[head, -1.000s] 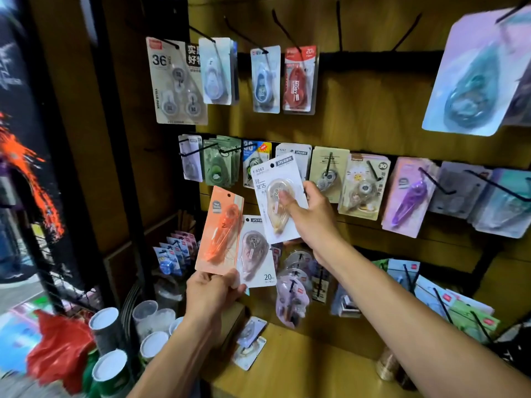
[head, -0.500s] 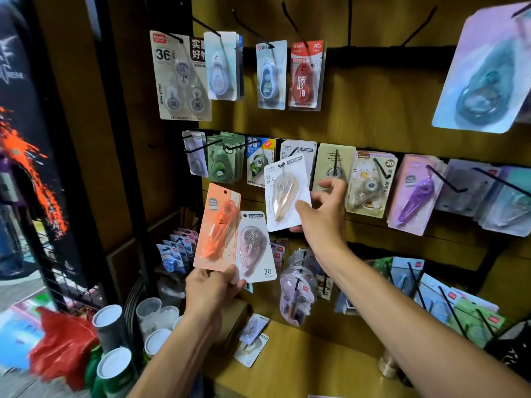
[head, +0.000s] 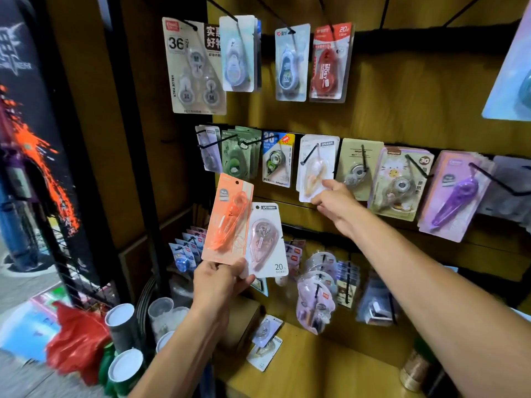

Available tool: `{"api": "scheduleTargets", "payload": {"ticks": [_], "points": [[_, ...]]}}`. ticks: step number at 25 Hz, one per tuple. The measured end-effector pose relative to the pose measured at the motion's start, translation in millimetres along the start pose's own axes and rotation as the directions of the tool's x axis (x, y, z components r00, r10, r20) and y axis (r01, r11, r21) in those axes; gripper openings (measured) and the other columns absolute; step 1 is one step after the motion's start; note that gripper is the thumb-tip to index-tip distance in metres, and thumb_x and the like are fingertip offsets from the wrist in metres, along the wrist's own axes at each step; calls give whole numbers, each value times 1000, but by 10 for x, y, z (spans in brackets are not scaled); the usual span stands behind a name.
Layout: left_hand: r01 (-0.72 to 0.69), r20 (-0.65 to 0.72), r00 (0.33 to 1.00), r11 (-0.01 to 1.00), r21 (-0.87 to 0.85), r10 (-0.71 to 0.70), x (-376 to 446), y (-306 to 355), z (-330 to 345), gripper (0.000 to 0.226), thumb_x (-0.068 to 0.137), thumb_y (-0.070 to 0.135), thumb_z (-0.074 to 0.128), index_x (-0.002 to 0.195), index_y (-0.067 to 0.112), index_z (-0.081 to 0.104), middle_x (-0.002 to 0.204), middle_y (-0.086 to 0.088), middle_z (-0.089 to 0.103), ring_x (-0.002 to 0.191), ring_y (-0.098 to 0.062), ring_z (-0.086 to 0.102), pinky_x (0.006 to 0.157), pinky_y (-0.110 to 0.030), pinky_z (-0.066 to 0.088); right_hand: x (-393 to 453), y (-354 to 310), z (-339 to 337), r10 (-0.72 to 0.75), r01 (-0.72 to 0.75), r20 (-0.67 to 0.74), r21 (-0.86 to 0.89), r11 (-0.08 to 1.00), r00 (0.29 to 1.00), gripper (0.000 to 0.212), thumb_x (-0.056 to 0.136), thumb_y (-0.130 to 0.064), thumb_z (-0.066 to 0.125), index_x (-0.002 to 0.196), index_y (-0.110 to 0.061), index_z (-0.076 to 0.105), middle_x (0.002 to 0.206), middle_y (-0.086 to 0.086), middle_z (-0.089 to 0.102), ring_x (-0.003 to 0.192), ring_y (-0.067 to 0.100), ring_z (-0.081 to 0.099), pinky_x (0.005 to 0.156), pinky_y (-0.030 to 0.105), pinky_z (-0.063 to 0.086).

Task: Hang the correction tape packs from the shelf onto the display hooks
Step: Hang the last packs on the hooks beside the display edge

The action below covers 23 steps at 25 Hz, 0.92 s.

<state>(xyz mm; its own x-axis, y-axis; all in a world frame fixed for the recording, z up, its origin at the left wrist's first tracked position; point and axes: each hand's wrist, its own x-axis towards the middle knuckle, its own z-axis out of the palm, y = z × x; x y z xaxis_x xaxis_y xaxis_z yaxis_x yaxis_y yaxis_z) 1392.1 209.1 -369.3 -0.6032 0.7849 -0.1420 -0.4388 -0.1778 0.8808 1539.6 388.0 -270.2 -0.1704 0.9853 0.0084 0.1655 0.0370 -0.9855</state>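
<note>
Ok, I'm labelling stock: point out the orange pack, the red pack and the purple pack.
orange pack (head: 227, 222): head view, blister middle.
red pack (head: 327, 64): head view, card middle.
purple pack (head: 454, 196): head view, purple dispenser.

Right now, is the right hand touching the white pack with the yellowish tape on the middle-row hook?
Touching. In the head view the right hand has its fingertips on the lower right edge of the white pack, which hangs on the hook; no gap shows.

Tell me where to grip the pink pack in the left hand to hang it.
Pinch the pink pack by its free right edge, coming from the right: the left hand covers its lower left corner, the orange pack overlaps its left side.
</note>
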Motion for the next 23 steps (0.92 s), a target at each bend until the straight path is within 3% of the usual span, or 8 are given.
{"api": "scheduleTargets", "payload": {"ticks": [3, 5, 7, 10, 12, 16, 23], "points": [[-20, 13, 1000, 1000, -15, 20, 56, -2, -45, 37, 87, -10, 61, 122, 0, 57, 106, -12, 71, 85, -23, 70, 58, -24, 57, -56, 117, 54, 67, -68, 13, 28, 997, 998, 72, 88, -5, 64, 150, -23, 33, 152, 5, 37, 130, 26, 42, 108, 44, 43], [-29, 7, 1000, 998, -60, 30, 67, -6, -50, 36, 88, -9, 61, 123, 1, 56, 108, -13, 71, 85, -23, 70, 58, -25, 58, -232, 301, 127, 125, -121, 62, -68, 990, 990, 67, 88, -26, 70, 146, -24, 37, 144, 7, 45, 119, 27, 53, 93, 43, 55], [-20, -14, 1000, 994, -108, 18, 52, -10, -18, 31, 89, -9, 59, 118, 3, 56, 105, -13, 70, 81, -21, 70, 57, -26, 59, -443, 461, 219, 183, -159, 277, -108, 981, 943, 58, 88, -40, 69, 137, -18, 48, 130, 10, 58, 103, 32, 66, 83, 44, 60], [-9, -48, 999, 986, -164, 1, 29, -14, 33, 24, 91, -8, 57, 110, 5, 56, 105, -13, 68, 83, -22, 69, 59, -26, 60, -707, 540, 367, 176, -147, 523, -96, 984, 834, 28, 96, -31, 61, 116, -11, 62, 96, 13, 75, 71, 26, 73, 69, 38, 56], [-26, -56, 998, 981, -194, 15, 49, 12, 25, 21, 91, -7, 56, 105, 9, 57, 105, -11, 68, 85, -22, 68, 56, -25, 59, -760, 533, 461, 135, -75, 512, -136, 988, 849, 15, 100, -25, 55, 106, -15, 63, 78, 8, 75, 52, 17, 65, 58, 30, 47], [-78, -104, 993, 974, -211, 57, 124, 100, -102, 24, 96, -2, 50, 108, 16, 60, 102, -9, 72, 89, -28, 70, 58, -28, 61, -715, 496, 542, 81, -9, 459, -156, 988, 885, 18, 100, -28, 55, 105, -16, 67, 62, 5, 69, 45, 12, 53, 44, 21, 44], [-154, -283, 955, 968, -197, 94, 335, 171, -535, 24, 99, 2, 48, 120, 14, 53, 113, -11, 68, 82, -21, 70, 49, -21, 55, -555, 518, 831, -70, 140, 336, -191, 972, 939, 18, 99, -28, 54, 101, -19, 70, 63, 7, 68, 46, 11, 50, 42, 21, 41]]}}
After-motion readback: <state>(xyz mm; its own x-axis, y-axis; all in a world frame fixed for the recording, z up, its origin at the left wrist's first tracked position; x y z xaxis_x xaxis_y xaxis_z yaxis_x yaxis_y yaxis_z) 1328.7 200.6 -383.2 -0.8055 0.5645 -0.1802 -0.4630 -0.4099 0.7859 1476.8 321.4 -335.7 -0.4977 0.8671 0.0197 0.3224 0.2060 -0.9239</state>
